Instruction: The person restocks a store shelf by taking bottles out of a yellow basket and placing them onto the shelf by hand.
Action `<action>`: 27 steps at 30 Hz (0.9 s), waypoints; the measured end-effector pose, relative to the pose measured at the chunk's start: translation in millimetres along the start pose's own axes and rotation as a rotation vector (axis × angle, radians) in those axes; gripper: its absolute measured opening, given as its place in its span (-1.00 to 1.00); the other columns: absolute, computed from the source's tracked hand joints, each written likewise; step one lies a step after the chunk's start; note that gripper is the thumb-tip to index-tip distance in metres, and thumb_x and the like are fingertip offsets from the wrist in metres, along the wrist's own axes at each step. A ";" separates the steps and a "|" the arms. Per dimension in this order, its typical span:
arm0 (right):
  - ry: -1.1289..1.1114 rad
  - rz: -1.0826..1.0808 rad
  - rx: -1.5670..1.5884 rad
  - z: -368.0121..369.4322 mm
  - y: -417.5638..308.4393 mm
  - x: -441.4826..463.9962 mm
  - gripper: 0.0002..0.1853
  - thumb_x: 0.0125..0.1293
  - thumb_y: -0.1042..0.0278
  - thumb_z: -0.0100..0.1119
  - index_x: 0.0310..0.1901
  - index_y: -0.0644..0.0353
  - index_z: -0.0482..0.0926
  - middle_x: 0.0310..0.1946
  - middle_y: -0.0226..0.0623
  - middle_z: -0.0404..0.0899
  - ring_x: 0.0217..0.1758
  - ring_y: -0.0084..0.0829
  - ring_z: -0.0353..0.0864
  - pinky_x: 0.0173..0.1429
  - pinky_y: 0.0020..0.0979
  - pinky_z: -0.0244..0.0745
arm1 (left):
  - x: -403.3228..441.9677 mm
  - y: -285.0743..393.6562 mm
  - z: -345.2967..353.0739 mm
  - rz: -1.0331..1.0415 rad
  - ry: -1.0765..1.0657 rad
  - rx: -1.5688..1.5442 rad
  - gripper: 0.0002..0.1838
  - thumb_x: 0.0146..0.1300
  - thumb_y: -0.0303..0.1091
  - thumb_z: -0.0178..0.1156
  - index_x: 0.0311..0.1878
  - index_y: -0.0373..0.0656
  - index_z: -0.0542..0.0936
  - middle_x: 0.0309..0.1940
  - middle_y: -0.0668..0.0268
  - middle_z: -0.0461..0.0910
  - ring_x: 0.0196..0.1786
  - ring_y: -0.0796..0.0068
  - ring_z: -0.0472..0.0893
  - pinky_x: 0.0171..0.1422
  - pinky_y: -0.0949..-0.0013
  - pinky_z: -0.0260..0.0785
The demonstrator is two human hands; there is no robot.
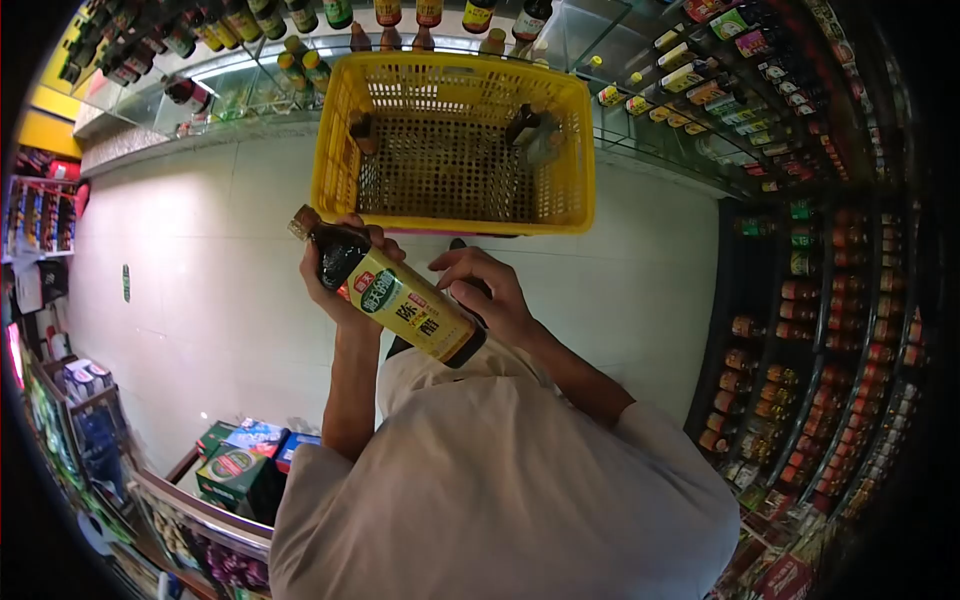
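My left hand (328, 292) is wrapped around the shoulder of a dark vinegar bottle (420, 308) with a yellow and green label. The bottle lies tilted in front of my body, its cap up to the left and its base down to the right. Beside the lower half of the bottle is my right hand (495, 288), fingers apart and loosely bent; whether a fingertip touches the glass I cannot tell. Just beyond both hands stands a yellow plastic basket (455, 222). Inside it are a small brown-capped bottle (365, 133) and a dark-topped clear container (545, 140).
Glass shelves with sauce bottles (430, 12) run behind the basket. Packed bottle racks (800, 320) line the right side. At lower left sit green boxes (235, 470) by a metal-edged shelf (200, 508). Pale floor tiles (220, 300) lie between.
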State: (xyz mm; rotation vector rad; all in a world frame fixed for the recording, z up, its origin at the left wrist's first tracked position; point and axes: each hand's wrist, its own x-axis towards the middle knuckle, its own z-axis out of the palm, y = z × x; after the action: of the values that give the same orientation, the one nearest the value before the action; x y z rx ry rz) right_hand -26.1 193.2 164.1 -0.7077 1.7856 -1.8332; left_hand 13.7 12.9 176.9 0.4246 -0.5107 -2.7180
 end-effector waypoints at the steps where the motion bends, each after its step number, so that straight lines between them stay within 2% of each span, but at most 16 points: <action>1: -0.005 0.005 -0.006 3.3 -3.2 -5.7 -0.79 0.28 0.30 0.10 -0.23 0.28 0.57 -0.06 -0.15 0.54 0.06 -0.36 0.48 0.17 -0.33 0.31 | -4.3 -1.3 -8.8 0.002 0.004 -0.008 -0.43 0.27 0.20 -0.21 -0.10 -0.16 0.43 -0.38 0.17 0.51 -0.36 0.21 0.56 -0.26 0.22 0.44; 3: 0.033 0.008 -0.086 7.6 -9.1 -18.6 -0.81 0.25 0.33 0.10 -0.26 0.28 0.60 -0.07 -0.13 0.55 0.06 -0.31 0.48 0.18 -0.32 0.30 | -10.2 -6.3 -21.9 -0.099 -0.037 0.038 -0.43 0.27 0.21 -0.20 -0.10 -0.17 0.44 -0.38 0.17 0.51 -0.37 0.21 0.56 -0.27 0.21 0.45; 7: 0.089 -0.054 -0.126 0.1 -7.4 -36.5 -0.80 0.24 0.33 0.10 -0.26 0.27 0.62 -0.04 -0.14 0.55 0.07 -0.28 0.49 0.18 -0.31 0.30 | -21.6 -19.3 -18.0 -0.104 -0.064 0.084 -0.43 0.26 0.20 -0.18 -0.13 -0.19 0.45 -0.40 0.17 0.52 -0.39 0.20 0.58 -0.26 0.21 0.47; 9: 0.185 -0.120 -0.141 -7.6 -15.9 -44.5 -0.79 0.24 0.30 0.10 -0.26 0.26 0.64 -0.04 -0.13 0.55 0.08 -0.27 0.48 0.19 -0.29 0.31 | -27.9 -29.3 -6.6 -0.113 -0.072 0.093 -0.43 0.26 0.19 -0.18 -0.13 -0.19 0.45 -0.40 0.17 0.52 -0.39 0.21 0.58 -0.27 0.21 0.47; 14: 0.218 -0.219 -0.210 -50.3 -28.0 -81.8 -0.76 0.23 0.27 0.12 -0.24 0.27 0.64 -0.01 -0.12 0.54 0.08 -0.25 0.48 0.19 -0.29 0.31 | -39.0 -75.4 28.2 -0.183 -0.172 0.127 -0.43 0.26 0.18 -0.17 -0.11 -0.20 0.45 -0.39 0.16 0.52 -0.37 0.19 0.58 -0.25 0.21 0.46; 16: 0.276 -0.267 -0.244 -74.9 -32.0 -105.1 -0.76 0.23 0.28 0.13 -0.22 0.28 0.64 0.00 -0.11 0.53 0.08 -0.24 0.48 0.19 -0.29 0.31 | -45.4 -103.2 48.3 -0.243 -0.233 0.073 -0.43 0.27 0.19 -0.17 -0.10 -0.20 0.45 -0.38 0.13 0.52 -0.33 0.16 0.57 -0.19 0.19 0.45; 19: 0.512 -0.307 -0.207 -115.3 -34.0 -150.3 -0.75 0.22 0.31 0.13 -0.17 0.29 0.63 -0.05 -0.13 0.56 0.05 -0.26 0.49 0.18 -0.30 0.33 | -54.9 -161.5 72.7 -0.296 -0.336 0.148 -0.42 0.27 0.19 -0.17 -0.09 -0.20 0.45 -0.37 0.12 0.51 -0.31 0.14 0.55 -0.17 0.17 0.43; 21: 0.452 -0.227 -0.240 -145.6 -29.8 -187.0 -0.75 0.22 0.34 0.14 -0.13 0.28 0.61 -0.13 -0.18 0.60 0.02 -0.29 0.51 0.16 -0.32 0.34 | -62.8 -205.9 88.6 -0.388 -0.386 0.199 -0.41 0.26 0.20 -0.15 -0.07 -0.21 0.45 -0.37 0.11 0.52 -0.32 0.14 0.56 -0.17 0.18 0.44; 22: 0.492 -0.213 -0.225 -157.9 -30.4 -203.5 -0.74 0.22 0.34 0.14 -0.10 0.27 0.60 -0.19 -0.23 0.62 -0.01 -0.33 0.52 0.14 -0.33 0.35 | -66.9 -229.0 95.6 -0.438 -0.418 0.210 -0.41 0.26 0.20 -0.13 -0.08 -0.21 0.45 -0.37 0.11 0.51 -0.32 0.14 0.56 -0.17 0.18 0.45; 26: 0.685 -0.179 -0.191 -211.0 -23.5 -269.8 -0.71 0.23 0.35 0.13 -0.05 0.28 0.56 -0.17 -0.22 0.62 -0.02 -0.36 0.53 0.14 -0.34 0.36 | -86.1 -321.8 112.1 -0.635 -0.476 0.177 -0.42 0.24 0.19 -0.08 -0.08 -0.21 0.44 -0.35 0.10 0.51 -0.31 0.15 0.57 -0.17 0.20 0.47; 27: 0.749 -0.187 -0.177 -222.3 -18.9 -284.1 -0.70 0.23 0.34 0.13 -0.03 0.29 0.55 -0.15 -0.21 0.60 -0.03 -0.37 0.53 0.13 -0.34 0.36 | -93.9 -337.8 121.4 -0.653 -0.468 0.265 -0.44 0.24 0.17 -0.05 -0.08 -0.21 0.44 -0.34 0.11 0.51 -0.30 0.15 0.58 -0.17 0.19 0.47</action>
State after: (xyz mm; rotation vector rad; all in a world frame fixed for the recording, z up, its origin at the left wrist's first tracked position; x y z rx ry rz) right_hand 40.3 548.1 170.7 -0.2506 2.4315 -2.2770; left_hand -36.7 380.5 172.5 -0.0069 -1.0134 -3.4124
